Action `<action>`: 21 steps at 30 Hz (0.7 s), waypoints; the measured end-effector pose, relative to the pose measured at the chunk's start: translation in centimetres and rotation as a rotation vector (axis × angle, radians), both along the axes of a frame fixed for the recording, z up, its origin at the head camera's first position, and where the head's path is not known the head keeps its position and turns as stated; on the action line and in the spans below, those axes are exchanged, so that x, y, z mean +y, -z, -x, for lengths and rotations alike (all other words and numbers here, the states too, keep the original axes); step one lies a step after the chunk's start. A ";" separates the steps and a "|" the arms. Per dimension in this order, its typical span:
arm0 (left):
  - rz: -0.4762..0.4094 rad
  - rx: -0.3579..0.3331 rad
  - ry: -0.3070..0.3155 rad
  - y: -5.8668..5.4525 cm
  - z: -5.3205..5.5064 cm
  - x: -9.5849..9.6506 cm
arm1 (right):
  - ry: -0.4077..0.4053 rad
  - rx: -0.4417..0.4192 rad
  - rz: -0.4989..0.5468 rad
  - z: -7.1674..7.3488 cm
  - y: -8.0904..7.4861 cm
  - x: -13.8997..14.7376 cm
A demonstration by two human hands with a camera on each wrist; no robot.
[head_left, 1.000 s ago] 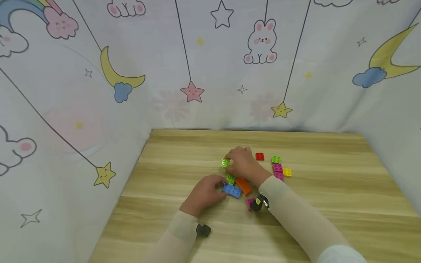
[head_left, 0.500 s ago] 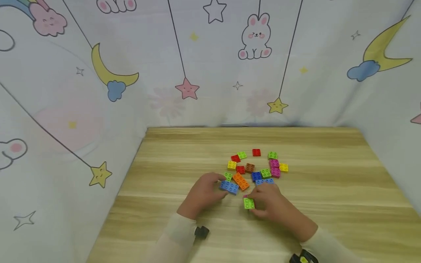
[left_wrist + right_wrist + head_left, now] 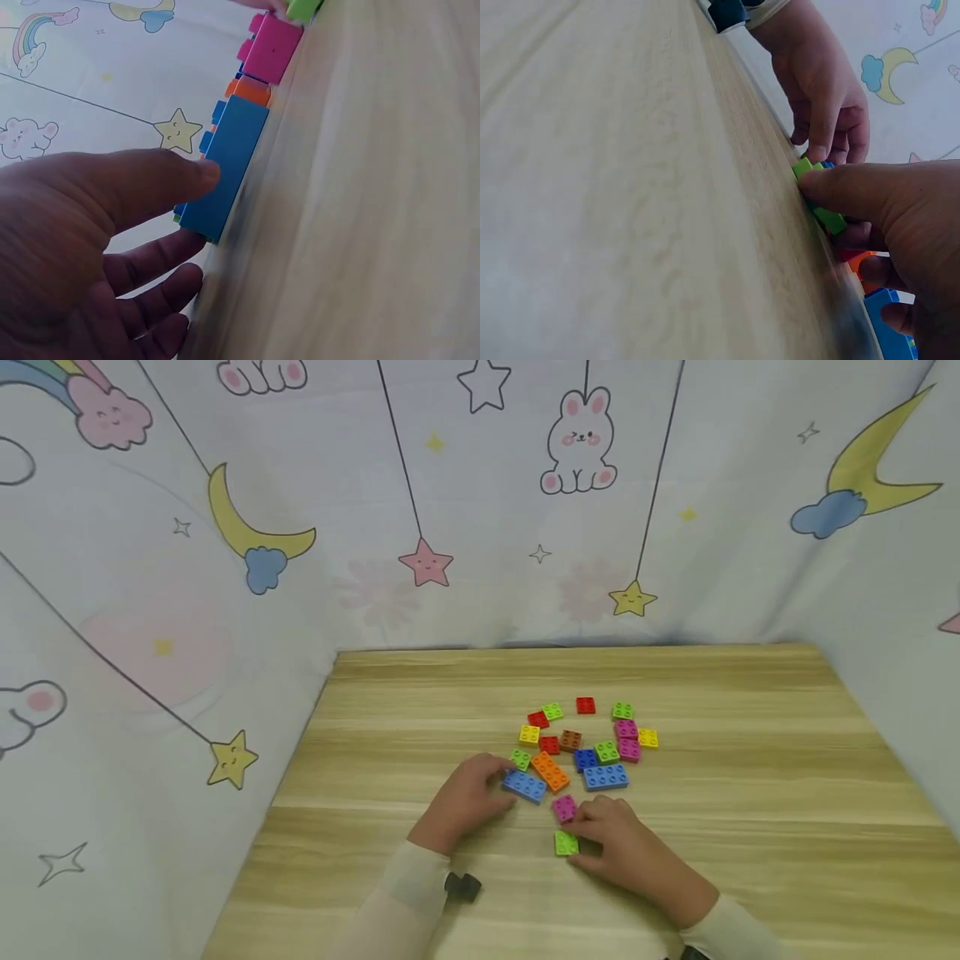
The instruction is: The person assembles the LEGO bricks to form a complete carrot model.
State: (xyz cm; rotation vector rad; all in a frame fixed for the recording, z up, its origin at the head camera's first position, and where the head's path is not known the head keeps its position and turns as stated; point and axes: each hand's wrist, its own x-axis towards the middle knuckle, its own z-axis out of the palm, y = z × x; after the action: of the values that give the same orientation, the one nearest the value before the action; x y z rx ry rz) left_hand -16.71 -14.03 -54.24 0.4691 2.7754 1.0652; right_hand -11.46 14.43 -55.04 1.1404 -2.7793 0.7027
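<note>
My left hand [image 3: 468,793] pinches a blue eight-stud toy brick [image 3: 524,786] at its left end. The left wrist view shows the thumb against the side of that brick [image 3: 234,154], other fingers loosely curled. Between thumb and index finger, my right hand [image 3: 630,843] holds a light green four-stud brick [image 3: 566,843] low at the table. Just behind it lies a magenta brick [image 3: 564,808], close to the right fingertips. An orange brick [image 3: 551,772] and a green brick [image 3: 520,760] sit beside the blue one. The right thumb partly covers the light green brick [image 3: 831,220] in the right wrist view.
Farther back lie a second blue brick [image 3: 606,777], a dark blue brick [image 3: 585,760], a brown brick [image 3: 571,739], a yellow brick [image 3: 529,734] and several red, green and magenta ones. A printed white curtain [image 3: 480,610] borders the wooden table [image 3: 390,693].
My right hand has brought the light green brick from the back of the group to the front, lately sliding slightly nearer and uncovering the magenta brick. The left hand stays at the blue brick.
</note>
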 end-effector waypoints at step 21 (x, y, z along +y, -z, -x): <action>-0.139 -0.089 0.056 -0.6 -2.1 1.6 | 0.116 -0.136 0.181 0.5 1.1 0.4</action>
State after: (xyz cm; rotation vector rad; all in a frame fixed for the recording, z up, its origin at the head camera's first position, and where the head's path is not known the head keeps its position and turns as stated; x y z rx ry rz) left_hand -14.57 -12.47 -53.67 0.4991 2.6072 1.2396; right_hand -11.94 14.83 -56.12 0.9234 -2.7909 1.0292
